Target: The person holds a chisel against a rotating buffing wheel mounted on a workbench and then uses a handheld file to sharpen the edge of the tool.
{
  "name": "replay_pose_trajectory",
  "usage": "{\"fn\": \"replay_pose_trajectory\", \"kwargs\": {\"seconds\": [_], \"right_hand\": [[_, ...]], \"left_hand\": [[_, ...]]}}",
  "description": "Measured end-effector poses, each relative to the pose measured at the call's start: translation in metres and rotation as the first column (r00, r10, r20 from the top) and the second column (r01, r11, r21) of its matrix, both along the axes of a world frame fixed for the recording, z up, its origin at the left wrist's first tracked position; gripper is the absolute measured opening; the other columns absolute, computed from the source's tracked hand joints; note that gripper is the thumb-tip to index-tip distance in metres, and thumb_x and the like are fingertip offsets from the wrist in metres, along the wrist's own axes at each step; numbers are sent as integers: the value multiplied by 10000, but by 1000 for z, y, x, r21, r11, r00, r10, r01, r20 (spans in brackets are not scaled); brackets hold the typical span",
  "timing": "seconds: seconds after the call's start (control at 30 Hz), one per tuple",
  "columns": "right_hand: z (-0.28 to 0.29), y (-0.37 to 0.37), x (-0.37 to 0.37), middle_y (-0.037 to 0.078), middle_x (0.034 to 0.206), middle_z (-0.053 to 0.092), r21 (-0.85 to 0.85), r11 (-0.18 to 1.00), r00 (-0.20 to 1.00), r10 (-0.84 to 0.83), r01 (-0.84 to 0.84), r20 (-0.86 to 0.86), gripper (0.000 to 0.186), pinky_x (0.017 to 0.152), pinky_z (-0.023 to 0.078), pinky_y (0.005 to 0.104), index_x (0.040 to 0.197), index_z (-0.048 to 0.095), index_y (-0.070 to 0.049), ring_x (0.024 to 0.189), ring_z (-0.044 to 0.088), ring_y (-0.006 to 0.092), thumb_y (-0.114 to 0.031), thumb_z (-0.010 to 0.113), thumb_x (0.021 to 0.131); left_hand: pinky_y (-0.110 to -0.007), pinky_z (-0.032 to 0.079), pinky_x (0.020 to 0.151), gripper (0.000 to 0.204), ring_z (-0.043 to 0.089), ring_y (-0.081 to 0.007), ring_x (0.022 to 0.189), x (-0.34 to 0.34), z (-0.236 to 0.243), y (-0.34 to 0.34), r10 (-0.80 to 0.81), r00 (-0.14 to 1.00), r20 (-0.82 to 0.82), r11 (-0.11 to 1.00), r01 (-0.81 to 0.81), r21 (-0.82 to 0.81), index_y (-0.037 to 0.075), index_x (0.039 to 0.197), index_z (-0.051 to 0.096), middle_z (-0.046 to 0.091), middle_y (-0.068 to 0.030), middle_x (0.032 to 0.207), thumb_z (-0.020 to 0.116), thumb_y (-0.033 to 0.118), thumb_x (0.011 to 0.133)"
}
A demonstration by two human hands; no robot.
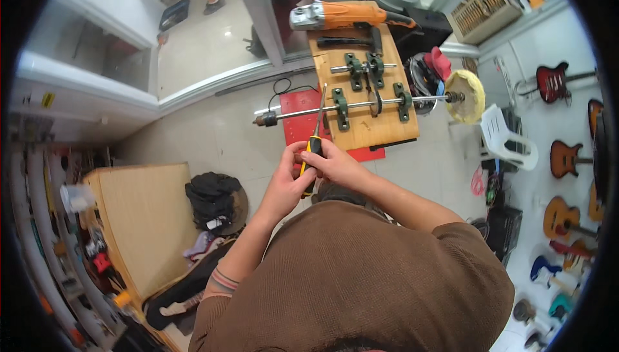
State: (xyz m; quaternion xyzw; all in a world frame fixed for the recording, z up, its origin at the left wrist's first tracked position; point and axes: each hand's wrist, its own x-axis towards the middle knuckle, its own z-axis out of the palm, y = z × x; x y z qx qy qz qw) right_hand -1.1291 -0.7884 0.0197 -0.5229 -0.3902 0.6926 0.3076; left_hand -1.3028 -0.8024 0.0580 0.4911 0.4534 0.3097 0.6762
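Note:
My left hand (282, 187) and my right hand (340, 165) both close around the yellow-and-black handle of a screwdriver (314, 146). Its long metal shaft points away from me, toward the near left corner of a wooden board (361, 134). Across that board runs a long steel rod (303, 114) in green bearing blocks (341, 109), with a drill chuck (265, 119) on its left end and a round yellow buffing wheel (465, 97) on its right. A shorter rod (390, 66) sits in more green blocks behind. An orange angle grinder (348, 15) lies at the board's far end.
A black hammer-like tool (345, 42) lies near the grinder. Red panels (300, 104) show under the board. On the left are a wooden tabletop (145, 223) and a black bag (213, 196). To the right are a white plastic chair (506, 136) and several guitars (565, 158).

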Motion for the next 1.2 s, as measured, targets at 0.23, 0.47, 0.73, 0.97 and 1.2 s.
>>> {"fn": "replay_pose_trajectory", "kwargs": {"seconds": [0.23, 0.47, 0.73, 0.97, 1.2], "right_hand": [[14, 0, -14, 25, 802, 605, -33, 959, 944, 284, -282, 167, 424, 568, 467, 296, 998, 640, -15, 648, 554, 121, -424, 556, 1067], [4, 28, 9, 90, 824, 656, 201, 932, 929, 242, -303, 280, 359, 609, 493, 368, 973, 638, 3, 667, 608, 211, -329, 544, 1071], [-1, 95, 36, 149, 941, 635, 721, 536, 727, -260, -438, 635, 98, 838, 501, 466, 975, 635, -38, 929, 626, 356, -116, 661, 922], [-38, 126, 26, 166, 958, 653, 661, 692, 768, -244, -290, 592, 105, 792, 520, 462, 996, 628, -28, 931, 658, 364, -109, 656, 936], [-34, 123, 10, 140, 875, 681, 574, 770, 650, -289, -278, 703, 89, 778, 494, 463, 908, 645, -56, 854, 661, 344, -140, 652, 939]], "left_hand": [[-269, 456, 585, 486, 540, -104, 696, -33, -14, -37, 193, 980, -48, 981, -194, -9, 73, 1463, 444, 575, -55, 916, 489, 68, 979], [-311, 476, 711, 442, 581, -145, 743, -13, 7, 2, 172, 903, -394, 977, -105, 185, 95, 1427, 506, 579, -88, 870, 559, 152, 991], [-398, 530, 933, 444, 689, -366, 1115, -24, 5, 70, 246, 798, -550, 916, -6, 401, 130, 1420, 567, 686, -193, 1255, 596, 154, 978], [-308, 510, 776, 442, 638, -197, 808, -44, 23, 123, 166, 764, -624, 974, -29, 224, 133, 1400, 600, 735, -153, 1042, 660, 132, 962], [-382, 557, 928, 434, 719, -343, 1083, -55, 6, 147, -49, 734, -677, 905, 320, 282, 108, 1364, 643, 728, -186, 1188, 720, 175, 942]]}}
